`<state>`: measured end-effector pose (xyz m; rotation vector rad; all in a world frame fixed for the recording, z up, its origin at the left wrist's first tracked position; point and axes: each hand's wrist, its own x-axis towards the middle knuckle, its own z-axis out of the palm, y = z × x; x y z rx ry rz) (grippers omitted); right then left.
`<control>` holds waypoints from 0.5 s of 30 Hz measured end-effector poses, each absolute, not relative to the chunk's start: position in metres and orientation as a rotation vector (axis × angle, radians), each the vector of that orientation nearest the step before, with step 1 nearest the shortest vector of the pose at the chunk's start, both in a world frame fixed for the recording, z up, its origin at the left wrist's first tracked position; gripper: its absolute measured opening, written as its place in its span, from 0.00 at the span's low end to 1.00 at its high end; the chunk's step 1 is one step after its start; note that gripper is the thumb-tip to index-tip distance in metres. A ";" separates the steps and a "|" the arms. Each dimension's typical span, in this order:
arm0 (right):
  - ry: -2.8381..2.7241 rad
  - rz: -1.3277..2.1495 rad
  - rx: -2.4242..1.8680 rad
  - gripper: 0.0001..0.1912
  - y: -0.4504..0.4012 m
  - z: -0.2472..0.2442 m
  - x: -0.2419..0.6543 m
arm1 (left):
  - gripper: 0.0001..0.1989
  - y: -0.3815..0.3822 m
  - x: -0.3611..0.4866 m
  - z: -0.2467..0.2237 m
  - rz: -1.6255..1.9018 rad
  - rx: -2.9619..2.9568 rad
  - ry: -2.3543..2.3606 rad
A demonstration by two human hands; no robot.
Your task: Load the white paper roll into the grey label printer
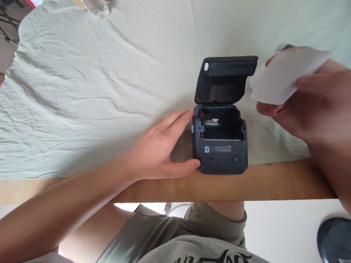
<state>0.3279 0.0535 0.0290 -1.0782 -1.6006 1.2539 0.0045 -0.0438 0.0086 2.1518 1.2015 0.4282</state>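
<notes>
In the head view, a boxy, dark navy plastic printer (219,131) stands at the near edge of a pale green, creased cloth (109,73), close to the bare wooden table edge (164,189), with its dark hinged lid (222,82) raised and its inner compartment exposed. The left hand (160,146) lies along the printer's left side, thumb spread well away from the fingers; the thumb touches the lower left corner and the fingertips reach the upper left. The right hand (318,96), blurred, pinches a smooth, white, paper-like piece (285,78) between thumb and fingers, held beside the raised lid on the right (whether it is a roll or a folded sheet, I cannot tell). On the printer's front panel, a small white square (207,149) bears a Bluetooth-like symbol, next to a grey printed strip (222,149) whose lines are too small to read, and a round dark button (236,159) shows a power symbol. Inside the compartment, a small white-and-green sticker (212,122) carries fine, illegible characters. Black lettering (214,258) on the wearer's grey shirt (181,250) is cut off by the frame. A clear glass vessel (98,9) is at the top left.
</notes>
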 end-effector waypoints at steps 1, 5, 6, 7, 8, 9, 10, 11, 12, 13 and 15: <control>-1.653 1.226 -1.077 0.23 0.054 0.021 0.326 | 0.51 -0.045 0.004 0.007 0.434 2.159 1.214; -2.006 0.729 -1.069 0.26 0.039 0.003 0.318 | 0.49 -0.049 0.003 0.001 0.500 2.216 1.249; -2.060 0.596 -1.082 0.26 0.035 0.003 0.318 | 0.49 -0.050 0.002 0.000 0.510 2.231 1.247; -2.089 0.487 -1.099 0.27 0.032 0.003 0.319 | 0.48 -0.051 0.002 -0.001 0.510 2.246 1.237; -2.098 0.402 -1.123 0.28 0.030 0.002 0.321 | 0.47 -0.051 0.001 -0.002 0.518 2.257 1.228; -2.098 0.337 -1.156 0.28 0.030 0.002 0.324 | 0.47 -0.051 0.001 -0.002 0.525 2.266 1.221; -2.100 0.297 -1.189 0.29 0.031 0.001 0.327 | 0.47 -0.051 0.000 -0.002 0.526 2.270 1.214; -2.111 0.293 -1.224 0.30 0.034 0.000 0.330 | 0.47 -0.051 0.000 -0.002 0.529 2.270 1.211; -2.134 0.323 -1.261 0.30 0.037 -0.002 0.333 | 0.48 -0.051 0.000 -0.001 0.523 2.264 1.216; -2.170 0.379 -1.292 0.29 0.039 -0.003 0.334 | 0.49 -0.051 0.000 -0.001 0.506 2.252 1.227; -2.249 0.489 -1.323 0.27 0.041 -0.005 0.336 | 0.51 -0.050 0.000 0.000 0.459 2.224 1.257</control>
